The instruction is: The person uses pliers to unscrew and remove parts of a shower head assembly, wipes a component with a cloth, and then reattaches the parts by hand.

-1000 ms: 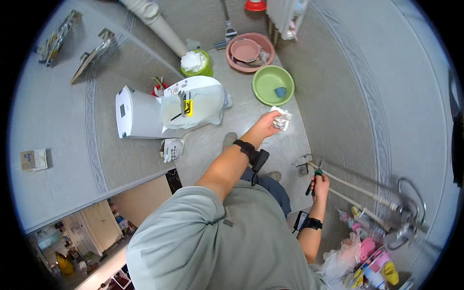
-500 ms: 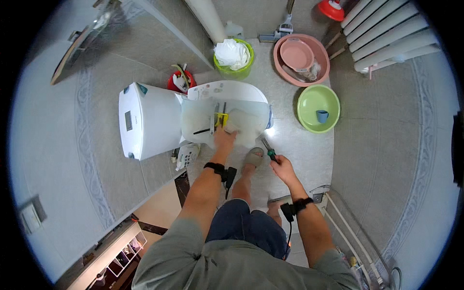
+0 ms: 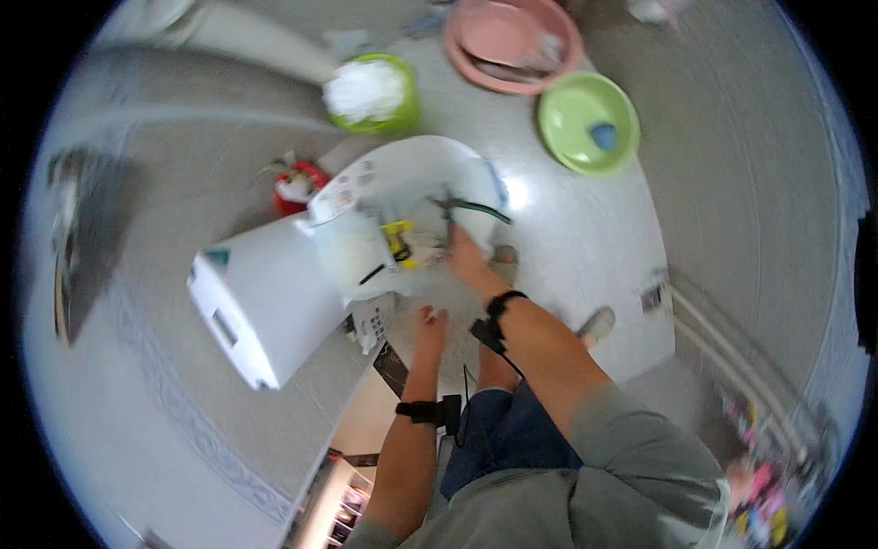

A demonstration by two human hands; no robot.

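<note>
My right hand (image 3: 465,254) is closed on one handle of a pair of pliers (image 3: 481,210) with dark green handles. The handles stand spread, and the pliers are over the toilet lid. Below the lid's near edge is my left hand (image 3: 430,331), its fingers curled; blur hides whether they hold something small. On the toilet (image 3: 265,297) lies a pale, see-through sheet (image 3: 343,252). A yellow piece (image 3: 400,243) rests on it beside my right hand, with a short black rod (image 3: 371,274) nearby.
A green bin (image 3: 407,105) with white bags and a red bucket (image 3: 291,188) stand behind the toilet. Pink basins (image 3: 503,37) and a light-green basin (image 3: 585,101) holding a blue cup (image 3: 603,136) sit on the floor at the far right. Pipes (image 3: 741,357) run along the right wall.
The view has turned and blurred. My right hand has brought the pliers from beside the toilet to over its lid. My left hand has drawn back from the yellow piece toward me.
</note>
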